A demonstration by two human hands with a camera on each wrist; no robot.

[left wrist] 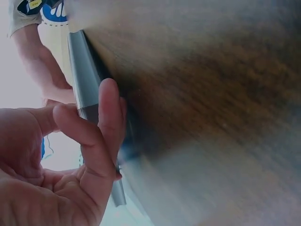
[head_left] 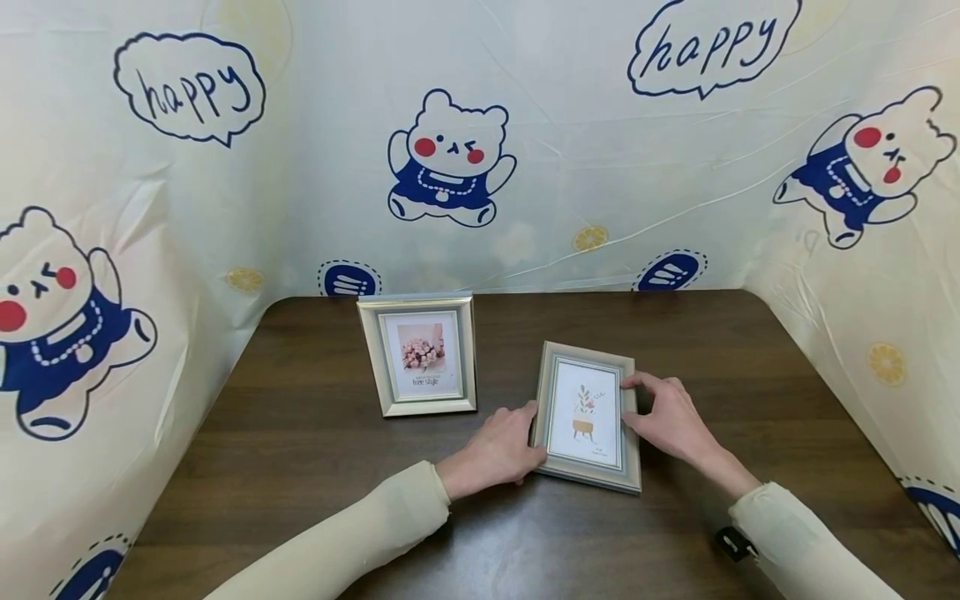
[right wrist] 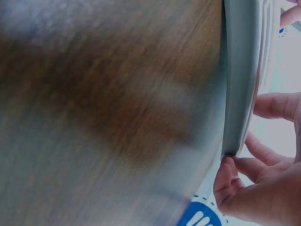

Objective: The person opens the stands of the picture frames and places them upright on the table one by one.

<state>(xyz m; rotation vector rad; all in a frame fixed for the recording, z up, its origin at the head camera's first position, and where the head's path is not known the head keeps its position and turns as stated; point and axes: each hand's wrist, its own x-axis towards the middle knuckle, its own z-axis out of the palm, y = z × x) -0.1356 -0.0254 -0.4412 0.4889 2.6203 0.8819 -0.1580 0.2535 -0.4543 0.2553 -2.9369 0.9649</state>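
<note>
Hands (head_left: 504, 446) (head_left: 667, 417) holding frame (head_left: 586, 412), another frame (head_left: 423, 357) seemingly upright

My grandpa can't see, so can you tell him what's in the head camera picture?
A person's left hand and right hand hold a plant-picture frame by its sides at a brown table. A flower-picture frame stands to its left, in front of a pale cloth with cartoon bears.

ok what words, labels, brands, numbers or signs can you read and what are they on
"happy": left speech bubble on the backdrop
"happy": right speech bubble
"free style", seemingly: left frame's picture; line above too small
Held frame's picture: lettering too small
Yellow label on black wrist device: too small to read
Blue ovals: white marks, unclear
</note>
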